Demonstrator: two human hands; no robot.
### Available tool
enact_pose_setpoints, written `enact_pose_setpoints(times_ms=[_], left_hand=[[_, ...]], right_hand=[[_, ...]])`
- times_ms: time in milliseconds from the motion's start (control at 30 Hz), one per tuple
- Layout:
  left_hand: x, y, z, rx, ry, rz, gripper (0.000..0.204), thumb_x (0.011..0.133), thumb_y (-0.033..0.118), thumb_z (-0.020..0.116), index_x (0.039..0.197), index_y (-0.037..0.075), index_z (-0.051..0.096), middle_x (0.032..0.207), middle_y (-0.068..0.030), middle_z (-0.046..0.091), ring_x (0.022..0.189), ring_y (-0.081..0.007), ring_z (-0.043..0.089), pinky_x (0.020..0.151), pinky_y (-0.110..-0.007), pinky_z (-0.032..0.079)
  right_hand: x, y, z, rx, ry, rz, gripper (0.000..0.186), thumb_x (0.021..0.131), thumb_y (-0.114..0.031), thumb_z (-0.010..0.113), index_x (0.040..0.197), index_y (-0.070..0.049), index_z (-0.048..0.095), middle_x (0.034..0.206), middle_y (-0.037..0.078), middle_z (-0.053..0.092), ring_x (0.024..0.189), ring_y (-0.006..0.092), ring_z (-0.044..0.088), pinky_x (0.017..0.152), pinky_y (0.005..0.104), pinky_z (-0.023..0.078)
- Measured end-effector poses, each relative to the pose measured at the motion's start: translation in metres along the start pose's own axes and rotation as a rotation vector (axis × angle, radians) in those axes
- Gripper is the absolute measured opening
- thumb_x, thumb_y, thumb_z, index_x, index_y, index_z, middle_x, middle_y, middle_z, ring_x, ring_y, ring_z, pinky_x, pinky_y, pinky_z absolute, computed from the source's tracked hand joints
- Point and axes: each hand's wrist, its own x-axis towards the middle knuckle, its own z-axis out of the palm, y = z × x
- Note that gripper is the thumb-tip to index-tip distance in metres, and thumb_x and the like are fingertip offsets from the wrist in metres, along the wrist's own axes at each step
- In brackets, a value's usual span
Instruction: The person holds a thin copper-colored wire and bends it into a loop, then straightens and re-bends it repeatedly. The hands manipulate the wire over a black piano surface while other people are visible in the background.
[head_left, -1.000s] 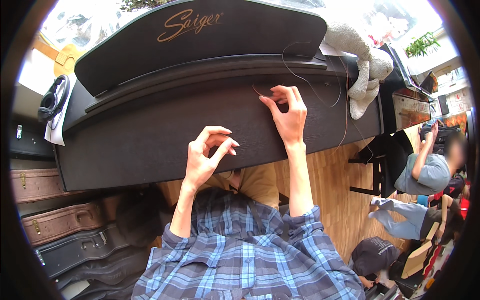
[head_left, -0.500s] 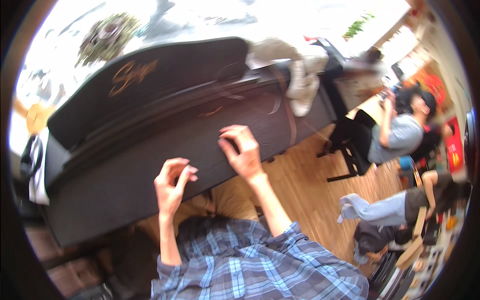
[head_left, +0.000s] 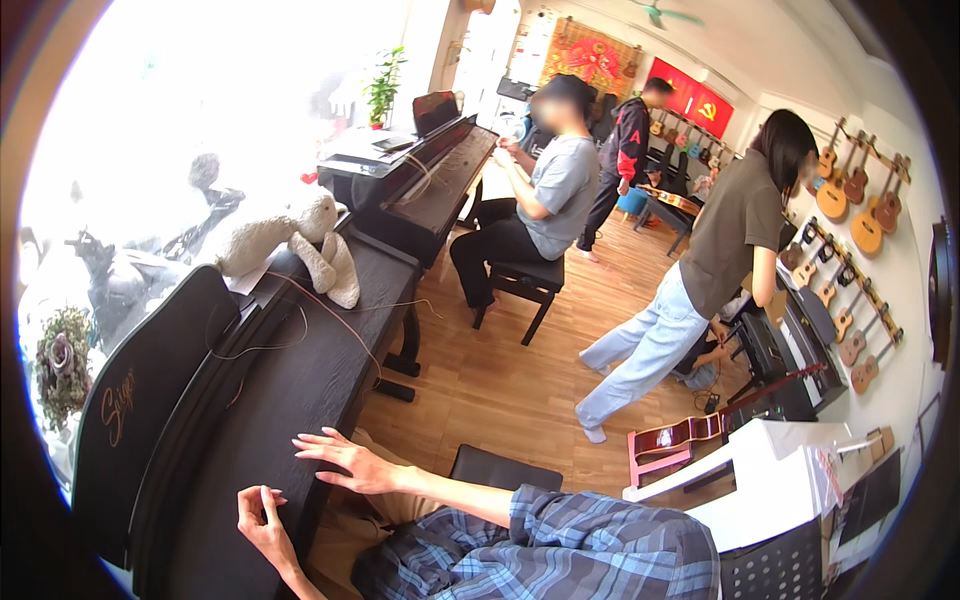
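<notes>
At the lower left, the black piano [head_left: 240, 440] has an upright music rest [head_left: 150, 425] bearing gold script. A thin string [head_left: 268, 353] lies loose across its flat lid, a handy resting surface. At the bottom, the left hand [head_left: 264, 520] curls into a narrow grip; whether it holds anything, I cannot tell. A plush toy [head_left: 262, 235] drapes over the piano's far end, seemingly as decoration. Right of these, a reddish cord [head_left: 350, 335] trails toward the edge; below it, the right hand's [head_left: 350, 465] grip is wide, fingers spread, apparently holding nothing. At the upper right hangs a red banner [head_left: 683, 98] with a yellow emblem.
</notes>
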Motion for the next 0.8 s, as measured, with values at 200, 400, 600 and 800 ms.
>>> enact_pose_setpoints(times_ms=[200,400,600,800], left_hand=[[-0.003,0.002,-0.009,-0.076,-0.012,0.023,0.019,0.110,0.013,0.052,0.095,0.002,0.054,0.079,-0.0062,0.064,0.072,-0.0107,0.061,0.068,-0.026,0.051],[-0.015,0.041,-0.006,-0.041,0.006,-0.037,0.033,0.112,0.019,0.052,0.083,0.003,0.057,0.070,-0.0046,0.062,0.062,-0.0096,0.057,0.062,-0.025,0.047],[-0.046,0.063,-0.014,-0.130,0.067,-0.065,0.014,0.107,0.010,0.059,0.095,0.004,0.056,0.084,-0.0052,0.065,0.074,-0.0094,0.063,0.071,-0.025,0.053],[-0.049,0.068,-0.016,-0.024,0.061,-0.084,0.019,0.101,0.008,0.069,0.089,0.002,0.056,0.076,-0.0041,0.066,0.071,-0.0097,0.066,0.068,-0.024,0.054]], right_hand=[[-0.035,-0.075,-0.167,0.260,0.737,-0.027,0.052,0.108,-0.033,0.052,0.157,-0.022,0.039,0.166,0.006,0.034,0.157,0.0270,0.027,0.129,0.0464,0.020],[-0.102,-0.267,-0.327,-0.644,1.318,-0.775,0.057,0.111,-0.047,0.040,0.164,-0.038,0.021,0.173,-0.002,0.020,0.160,0.0224,0.017,0.130,0.0443,0.010],[-0.068,-0.164,-0.296,-0.029,1.054,-0.414,0.061,0.112,-0.052,0.029,0.162,-0.017,0.026,0.152,0.026,0.052,0.143,0.0391,0.048,0.124,0.0504,0.030],[-0.008,-0.029,-0.226,0.410,0.751,0.355,0.047,0.109,-0.031,0.059,0.147,-0.006,0.046,0.134,0.013,0.064,0.116,0.0204,0.068,0.097,0.0329,0.052]])
